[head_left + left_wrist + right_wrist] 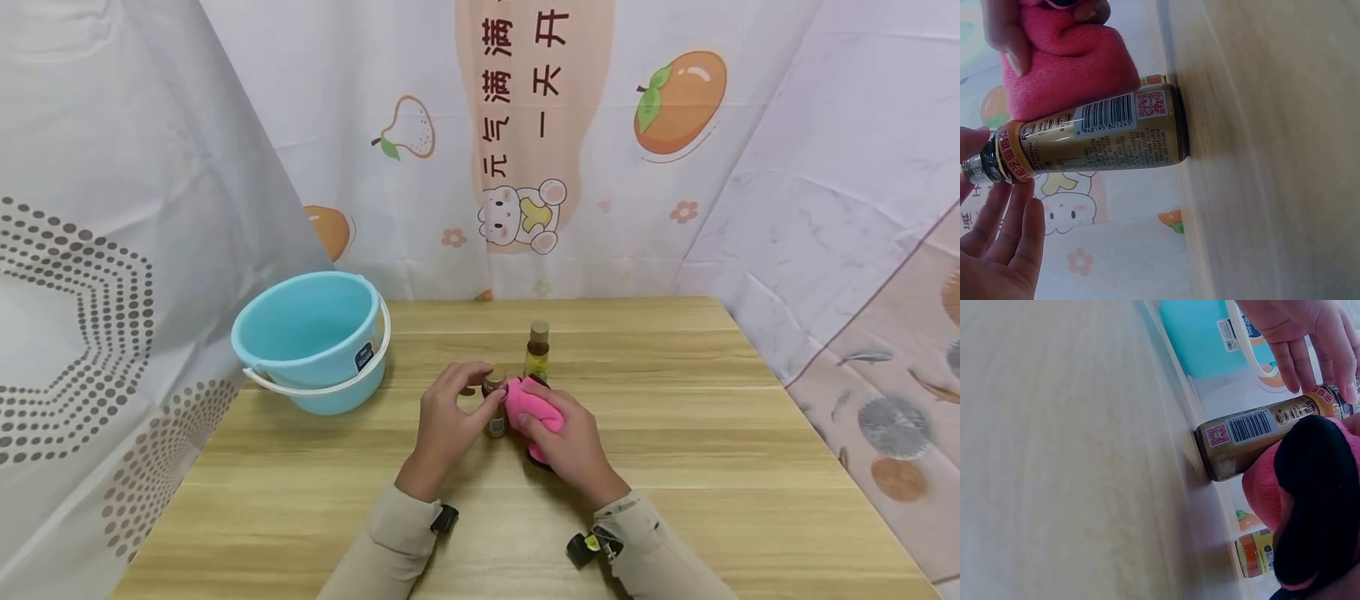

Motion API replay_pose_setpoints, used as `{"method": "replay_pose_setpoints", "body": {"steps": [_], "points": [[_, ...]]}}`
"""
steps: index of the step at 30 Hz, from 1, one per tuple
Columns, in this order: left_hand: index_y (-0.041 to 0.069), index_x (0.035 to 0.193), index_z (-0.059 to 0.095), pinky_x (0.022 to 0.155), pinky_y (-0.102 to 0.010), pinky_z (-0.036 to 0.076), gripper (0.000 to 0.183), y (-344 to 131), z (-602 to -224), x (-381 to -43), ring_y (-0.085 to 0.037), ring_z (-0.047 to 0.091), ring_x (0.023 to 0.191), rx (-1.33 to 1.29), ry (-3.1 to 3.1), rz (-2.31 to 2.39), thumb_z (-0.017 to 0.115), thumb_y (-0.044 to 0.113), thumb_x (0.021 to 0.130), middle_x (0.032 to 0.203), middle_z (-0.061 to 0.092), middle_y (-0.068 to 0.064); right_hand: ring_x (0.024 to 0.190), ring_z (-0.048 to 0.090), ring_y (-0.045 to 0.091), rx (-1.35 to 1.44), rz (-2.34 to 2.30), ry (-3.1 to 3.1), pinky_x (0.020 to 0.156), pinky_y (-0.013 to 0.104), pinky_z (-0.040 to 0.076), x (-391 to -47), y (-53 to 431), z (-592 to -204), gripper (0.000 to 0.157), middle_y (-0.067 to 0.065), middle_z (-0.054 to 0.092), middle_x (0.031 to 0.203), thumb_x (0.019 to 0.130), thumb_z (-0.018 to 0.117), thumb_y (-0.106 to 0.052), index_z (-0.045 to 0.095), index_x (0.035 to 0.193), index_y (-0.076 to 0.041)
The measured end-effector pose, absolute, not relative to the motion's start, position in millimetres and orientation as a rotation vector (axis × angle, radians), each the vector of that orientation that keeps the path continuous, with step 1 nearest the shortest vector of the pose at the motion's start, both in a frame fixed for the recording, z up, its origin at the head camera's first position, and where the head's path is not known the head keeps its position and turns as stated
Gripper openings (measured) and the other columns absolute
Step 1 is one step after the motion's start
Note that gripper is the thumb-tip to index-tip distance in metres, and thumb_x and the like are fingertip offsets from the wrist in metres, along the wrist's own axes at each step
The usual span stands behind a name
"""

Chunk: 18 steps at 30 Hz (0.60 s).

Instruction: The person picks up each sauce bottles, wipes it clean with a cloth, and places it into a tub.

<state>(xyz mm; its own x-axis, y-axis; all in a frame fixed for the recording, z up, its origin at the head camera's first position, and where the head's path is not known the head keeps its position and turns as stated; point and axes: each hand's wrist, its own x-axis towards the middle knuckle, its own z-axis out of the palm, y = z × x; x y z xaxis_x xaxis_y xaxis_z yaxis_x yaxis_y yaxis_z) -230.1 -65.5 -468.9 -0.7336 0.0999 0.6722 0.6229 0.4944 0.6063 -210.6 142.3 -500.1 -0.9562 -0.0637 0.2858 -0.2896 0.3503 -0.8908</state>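
A small glass bottle point(1104, 140) with a gold label, barcode and red neck band stands upright on the table. My left hand point(447, 417) holds it around its neck and cap, thumb on one side and fingertips on the other. In my right hand point(568, 437) is a bunched pink cloth point(534, 407) with a black part point(1313, 494). The cloth presses against the side of the gold-labelled bottle in both wrist views. Behind the cloth stands a second bottle point(537, 360) with a yellow label and brownish cap, touched by neither hand.
A light blue bucket point(341, 392) with a white handle point(330, 390) stands at the table's left back. The wooden table point(675, 433) ends at a printed curtain point(420, 217) behind, and more curtains hang on both sides.
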Motion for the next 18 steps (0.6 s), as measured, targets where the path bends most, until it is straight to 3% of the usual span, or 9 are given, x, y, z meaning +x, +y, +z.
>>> {"method": "replay_pose_setpoints", "body": {"steps": [11,18], "points": [[0.013,0.121,0.072,0.078,-0.038,0.063,0.034,-64.8,-468.6,-229.7,-0.014,0.072,0.098,-0.609,-2.164,-1.231,0.083,0.02,0.09,0.114,0.072,0.001,0.099,0.066,0.018,0.401,1.61,-2.299,0.075,0.027,0.06,-208.3,144.4,-493.5,0.044,-0.002,0.069,0.122,0.093,0.079,-0.021,0.068,0.134,-0.033],[0.015,0.12,0.073,0.078,-0.038,0.063,0.032,-64.9,-470.1,-230.2,-0.013,0.072,0.098,-0.62,-2.149,-1.253,0.082,0.019,0.09,0.113,0.072,0.001,0.097,0.065,0.017,0.441,1.605,-2.244,0.074,0.025,0.059,-207.0,144.6,-492.8,0.041,-0.002,0.068,0.117,0.093,0.079,-0.02,0.069,0.132,-0.03]]}}
